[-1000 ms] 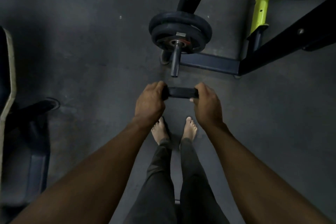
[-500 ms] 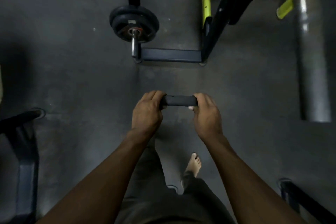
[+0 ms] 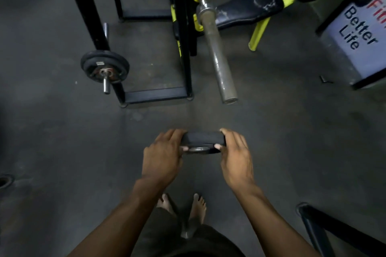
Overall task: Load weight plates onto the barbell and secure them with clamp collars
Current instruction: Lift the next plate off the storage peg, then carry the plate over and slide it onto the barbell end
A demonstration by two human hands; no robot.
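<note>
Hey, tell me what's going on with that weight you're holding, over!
Left hand and right hand both grip the weight plate, held above the floor. Bare barbell sleeve ahead, no plates on it. Nothing in between.

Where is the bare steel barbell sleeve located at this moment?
In the head view, the bare steel barbell sleeve is upper centre-right, just right of the black upright rack, its open end pointing toward the black round weight plate gripped by both hands.
</note>
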